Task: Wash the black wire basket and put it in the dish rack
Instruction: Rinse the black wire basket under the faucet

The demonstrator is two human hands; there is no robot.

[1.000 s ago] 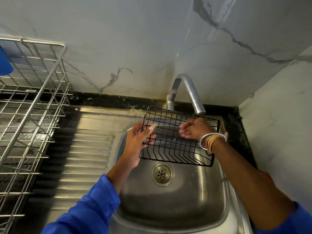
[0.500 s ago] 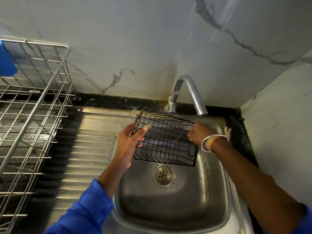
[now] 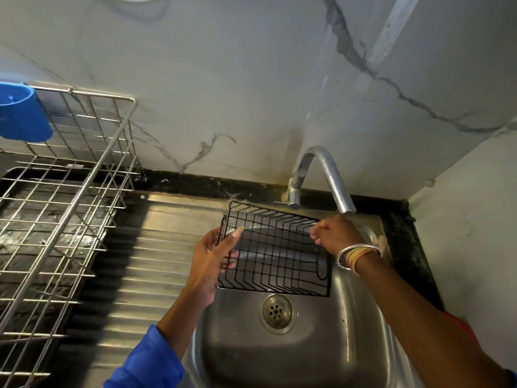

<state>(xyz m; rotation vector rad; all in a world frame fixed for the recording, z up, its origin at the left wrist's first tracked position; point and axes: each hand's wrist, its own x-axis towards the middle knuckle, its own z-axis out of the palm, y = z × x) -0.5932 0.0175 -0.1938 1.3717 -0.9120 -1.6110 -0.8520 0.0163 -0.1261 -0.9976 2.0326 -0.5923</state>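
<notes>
While held tilted over sink (image 3: 352, 345), not yet racked: black wire basket (image 3: 277, 256), long axis left-right, left hand (image 3: 212, 259) fingers (image 3: 228, 265) curled round left end, right hand (image 3: 337, 236) pinching far-right corner (tap (image 3: 333, 180) flow unclear); dish rack (image 3: 67, 214) leftward, nearer left hand

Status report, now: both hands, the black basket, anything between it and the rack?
Left hand grips basket at left edge, right hand pinches its upper right rim. Held over sink, near tap. Nothing seen between it and dish rack.
</notes>
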